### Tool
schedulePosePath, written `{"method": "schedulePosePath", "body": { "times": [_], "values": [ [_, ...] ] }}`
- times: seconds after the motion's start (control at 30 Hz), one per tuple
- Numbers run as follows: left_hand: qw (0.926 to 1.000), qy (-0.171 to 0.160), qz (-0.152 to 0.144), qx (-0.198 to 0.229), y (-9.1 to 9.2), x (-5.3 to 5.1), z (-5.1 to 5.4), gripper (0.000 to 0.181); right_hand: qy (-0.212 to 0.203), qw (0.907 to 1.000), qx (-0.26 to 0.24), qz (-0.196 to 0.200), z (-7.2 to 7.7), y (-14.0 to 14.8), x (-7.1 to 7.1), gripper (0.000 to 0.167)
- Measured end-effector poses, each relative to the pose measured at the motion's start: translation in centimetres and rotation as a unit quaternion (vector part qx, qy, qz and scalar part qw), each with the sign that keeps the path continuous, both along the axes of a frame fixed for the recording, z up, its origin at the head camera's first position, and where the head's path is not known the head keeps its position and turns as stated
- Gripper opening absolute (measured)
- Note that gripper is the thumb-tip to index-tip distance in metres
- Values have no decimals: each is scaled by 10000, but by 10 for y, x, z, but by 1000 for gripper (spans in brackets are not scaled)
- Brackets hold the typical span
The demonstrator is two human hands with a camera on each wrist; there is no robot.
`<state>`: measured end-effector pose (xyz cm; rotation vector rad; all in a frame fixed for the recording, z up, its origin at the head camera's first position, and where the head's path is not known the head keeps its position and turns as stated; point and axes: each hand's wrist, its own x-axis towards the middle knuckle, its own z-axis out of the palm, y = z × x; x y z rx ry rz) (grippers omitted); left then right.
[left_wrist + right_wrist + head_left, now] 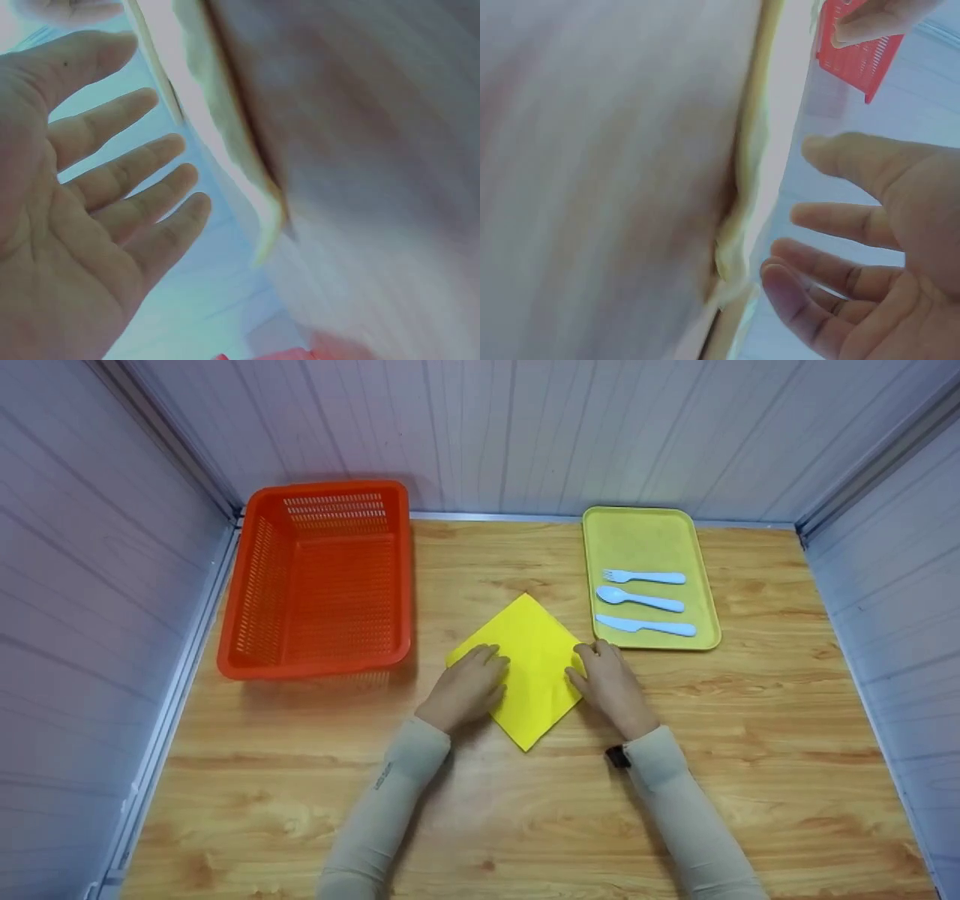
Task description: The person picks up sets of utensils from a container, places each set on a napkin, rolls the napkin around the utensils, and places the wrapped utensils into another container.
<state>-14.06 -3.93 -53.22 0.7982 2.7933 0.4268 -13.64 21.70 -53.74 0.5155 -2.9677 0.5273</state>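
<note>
The sheet lies diamond-wise on the table, between basket and tray; left hand and right hand are at its side corners, fingers relaxed, grasping nothing; uneven dragging might crease it; a rightward slip could nudge the tray.

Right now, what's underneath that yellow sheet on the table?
Around the yellow sheet, the wooden tabletop shows. Whatever lies directly beneath it is covered, so I cannot tell. The left hand and right hand also hide parts of its edges.
</note>
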Motion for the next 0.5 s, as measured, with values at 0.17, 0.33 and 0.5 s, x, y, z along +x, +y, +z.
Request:
{"method": "schedulePosePath", "body": {
  "times": [0.17, 0.33, 0.5],
  "values": [
    [9994, 246, -250, -20, 23, -5, 7, 44, 578, 9983, 20, 33, 5, 20, -10, 20],
    [9984, 120, -471, -284, 52, -15, 13, 52, 945, 9955, 103, -66, 6, 52, -25, 15],
    [9974, -98, -638, -327, 83, -29, 18, 57, 1290, 9908, 247, -322, -1, 85, -38, 12]
  ]
}}
